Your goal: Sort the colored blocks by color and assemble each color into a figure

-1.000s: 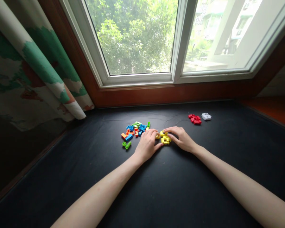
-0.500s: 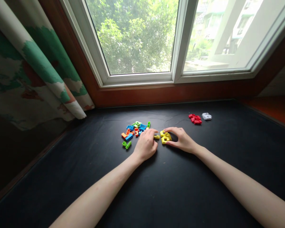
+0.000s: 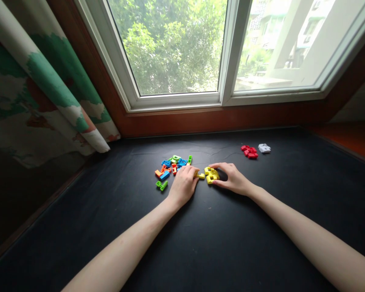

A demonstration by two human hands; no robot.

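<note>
Head view, nearest: left forearm (image 3: 121, 247) and right forearm (image 3: 307, 229), both bare, angled inward over black worktop (image 3: 219, 243). Next out: left hand (image 3: 183, 184), palm down, fingers curled, grip mostly closed; small yellow piece (image 3: 201, 176) right at fingertips, partly covered. Cannot tell if pinched or only touched, underside hidden. Just beside it, between both hands: yellow cluster (image 3: 211, 175), flat on worktop, several pieces close together, too small to count. Right hand (image 3: 232, 179) on cluster's right side, grip part-open in a C, with hold of the cluster: thumb at near edge, fingertip at far edge.

Left of left hand: green piece (image 3: 162, 185), apart from the rest. Slightly farther: mixed pile (image 3: 174, 168), blue, orange, red and green, jumbled, partly behind left hand. Farther, well right: red pieces (image 3: 249, 152), bunched; white pieces (image 3: 264, 148) near them.

Back left: patterned curtain (image 3: 54, 89), white with green and brown, hanging. Behind worktop: brown ledge (image 3: 176, 125), then white window frame (image 3: 176, 102). Outside: trees (image 3: 170, 48) through left pane, pale building (image 3: 273, 26) through right.
</note>
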